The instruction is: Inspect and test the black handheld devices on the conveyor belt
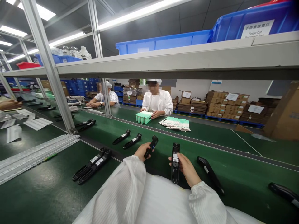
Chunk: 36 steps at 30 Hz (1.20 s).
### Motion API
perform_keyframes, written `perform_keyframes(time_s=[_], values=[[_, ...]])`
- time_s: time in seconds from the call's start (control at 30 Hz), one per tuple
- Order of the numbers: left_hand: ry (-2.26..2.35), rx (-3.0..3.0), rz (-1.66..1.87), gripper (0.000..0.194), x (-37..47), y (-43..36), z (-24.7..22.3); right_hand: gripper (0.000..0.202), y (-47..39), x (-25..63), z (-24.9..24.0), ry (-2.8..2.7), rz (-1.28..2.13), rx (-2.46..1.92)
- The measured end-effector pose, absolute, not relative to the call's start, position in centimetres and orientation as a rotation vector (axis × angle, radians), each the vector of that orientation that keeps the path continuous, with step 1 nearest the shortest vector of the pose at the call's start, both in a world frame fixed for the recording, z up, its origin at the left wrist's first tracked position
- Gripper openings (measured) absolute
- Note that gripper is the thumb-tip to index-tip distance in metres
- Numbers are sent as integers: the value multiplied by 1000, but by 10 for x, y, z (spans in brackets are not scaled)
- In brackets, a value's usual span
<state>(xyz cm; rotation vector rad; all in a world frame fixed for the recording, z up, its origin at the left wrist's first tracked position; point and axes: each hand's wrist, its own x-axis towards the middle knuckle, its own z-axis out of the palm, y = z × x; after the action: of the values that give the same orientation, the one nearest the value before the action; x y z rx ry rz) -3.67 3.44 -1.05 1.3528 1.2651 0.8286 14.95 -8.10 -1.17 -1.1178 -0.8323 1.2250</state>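
My left hand (143, 151) is closed around a black handheld device (153, 143), its wider head tilted up and to the right. In my right hand (187, 168) is a second black handheld device (175, 175), held upright with white labels and an open, hollowed lower section facing me. Two similar devices, a nearer one (132, 141) and a farther one (121, 137), lie just beyond my left hand. Another labelled pair (94, 165) rests side by side on the green surface to the left. To the right of my right hand lies one more black device (210, 175).
A further device (285, 192) lies at the far right. Across the green bench (235, 155), a person in white (157, 101) handles green-and-white cartons (143, 117) beside a flat carton stack (176, 123). A metal post (50, 68) and overhead shelf (149, 67) frame the station. White strips (35, 155) lie left.
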Motion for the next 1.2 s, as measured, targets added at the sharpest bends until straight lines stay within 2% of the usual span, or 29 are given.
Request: perform_keyframes(time_s=[0.1,0.17,0.27,0.33,0.47,0.6,0.7,0.8,0.87,0.93,1.03,1.17,1.2], values=[[808,854,803,30,-21,21,-7,36,-75,156,-24,-902,1159,-1303],[675,666,763,28,-11,11,-5,32,-70,163,-33,-1019,1040,-1417],[624,635,713,36,2,-1,-3,23,-62,172,-45,-1122,857,-1507],[594,652,699,40,7,-8,-1,28,-58,178,-52,-1119,776,-1543],[571,713,729,37,16,-21,4,37,-57,184,-56,-1169,584,-1616],[707,888,846,29,24,-31,6,36,-62,180,-46,-1340,286,-1588],[817,1191,1033,28,29,-36,2,35,-67,169,-31,-1274,535,-1402],[832,1530,1182,37,33,-41,-3,42,-73,155,-18,-1030,977,-1162],[820,1646,1203,42,36,-45,-6,42,-76,148,-13,-903,1127,-1031],[781,1661,1200,41,38,-46,-8,39,-79,145,-11,-826,1172,-958],[763,1610,1148,29,35,-39,-8,34,-80,146,-12,-748,1176,-934],[1112,1944,1186,32,10,-7,-9,29,-80,148,-13,-756,1205,-924],[1246,2084,1176,39,0,2,-10,28,-80,148,-12,-766,1214,-926]])
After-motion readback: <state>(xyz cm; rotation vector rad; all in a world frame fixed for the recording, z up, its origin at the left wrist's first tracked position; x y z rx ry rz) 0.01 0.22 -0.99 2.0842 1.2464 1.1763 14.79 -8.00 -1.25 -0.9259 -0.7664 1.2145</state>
